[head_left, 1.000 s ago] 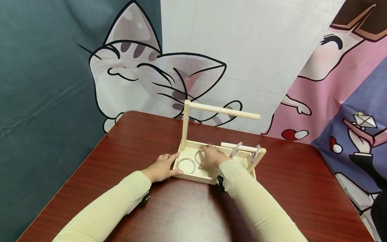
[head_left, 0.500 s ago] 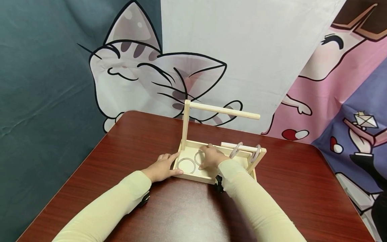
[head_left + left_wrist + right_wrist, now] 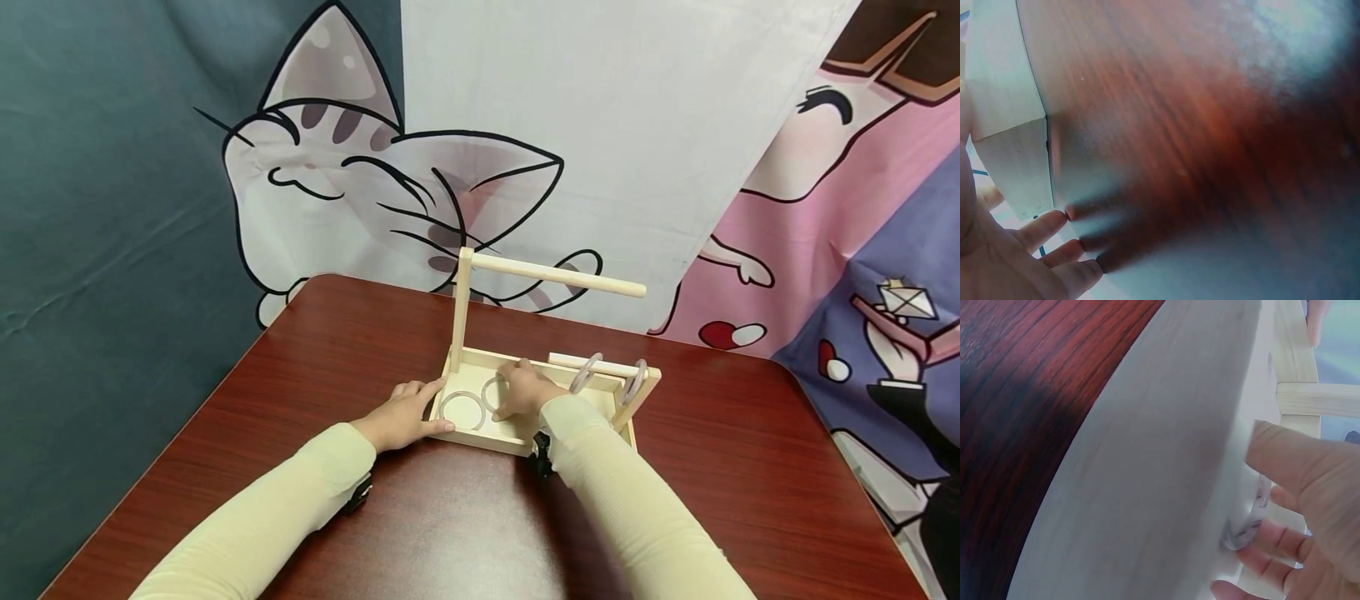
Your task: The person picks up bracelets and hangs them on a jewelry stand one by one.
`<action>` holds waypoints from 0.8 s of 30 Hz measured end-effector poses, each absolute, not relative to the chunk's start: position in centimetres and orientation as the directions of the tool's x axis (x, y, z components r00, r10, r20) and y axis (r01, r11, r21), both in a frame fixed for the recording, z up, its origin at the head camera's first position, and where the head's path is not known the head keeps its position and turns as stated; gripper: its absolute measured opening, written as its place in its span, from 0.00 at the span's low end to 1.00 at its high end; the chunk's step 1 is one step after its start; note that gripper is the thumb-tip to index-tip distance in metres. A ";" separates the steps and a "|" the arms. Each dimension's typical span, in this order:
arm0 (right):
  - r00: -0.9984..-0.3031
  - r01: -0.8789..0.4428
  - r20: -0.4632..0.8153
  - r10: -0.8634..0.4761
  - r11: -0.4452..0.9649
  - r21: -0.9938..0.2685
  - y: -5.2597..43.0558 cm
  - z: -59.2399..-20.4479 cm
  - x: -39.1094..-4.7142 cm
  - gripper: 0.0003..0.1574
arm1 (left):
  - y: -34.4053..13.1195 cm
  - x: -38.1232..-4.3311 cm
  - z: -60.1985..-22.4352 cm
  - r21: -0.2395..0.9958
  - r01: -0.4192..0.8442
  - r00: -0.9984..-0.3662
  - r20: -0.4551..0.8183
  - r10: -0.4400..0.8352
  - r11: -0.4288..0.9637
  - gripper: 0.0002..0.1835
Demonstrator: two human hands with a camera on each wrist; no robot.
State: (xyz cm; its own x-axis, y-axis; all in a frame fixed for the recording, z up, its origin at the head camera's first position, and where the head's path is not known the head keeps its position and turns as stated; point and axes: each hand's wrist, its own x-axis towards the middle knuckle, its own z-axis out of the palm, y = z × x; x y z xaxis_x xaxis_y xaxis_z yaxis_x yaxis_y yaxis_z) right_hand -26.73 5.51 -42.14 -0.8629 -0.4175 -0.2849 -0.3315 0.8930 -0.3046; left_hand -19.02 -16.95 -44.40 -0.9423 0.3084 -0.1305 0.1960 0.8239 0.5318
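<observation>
A pale wooden tray stand [image 3: 480, 443] sits on the table, with an upright post at each end. My left hand [image 3: 401, 417] rests at its front left corner, thumb along the front rim. In the left wrist view, fingertips [image 3: 1054, 225] reach down to the tabletop beside the wood. One translucent bangle [image 3: 462, 411] lies flat on the tray floor, near that thumb. Right of it, my right hand [image 3: 525, 390] grips a second bangle [image 3: 487, 395], partly hidden by the fingers. The right wrist view shows this glassy bangle [image 3: 1244, 534] against the fingers.
Two more bangles [image 3: 585, 372] [image 3: 634, 382] hang on the stand's low rear bar [image 3: 564, 360]. A longer bar [image 3: 555, 273] juts rightward from the tall left post [image 3: 460, 317]. The reddish-brown table [image 3: 360, 333] ends at a cartoon-printed cloth backdrop [image 3: 322, 167].
</observation>
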 end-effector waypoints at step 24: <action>-0.860 -0.352 -0.275 -0.430 0.890 -0.291 5.2 -42.4 -26.5 0.47 | -16.9 -18.8 -44.5 0.528 0.201 -0.944 -0.120 0.307 0.825 0.45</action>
State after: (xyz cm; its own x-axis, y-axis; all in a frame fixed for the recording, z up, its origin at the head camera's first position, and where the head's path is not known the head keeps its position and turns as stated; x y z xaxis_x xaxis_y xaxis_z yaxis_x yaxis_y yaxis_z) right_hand -26.49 5.25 -42.37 -0.8600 -0.4301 -0.2746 -0.3518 0.8895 -0.2915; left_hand -18.83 -16.91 -44.50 -0.9442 0.3067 -0.1203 0.2009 0.8253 0.5278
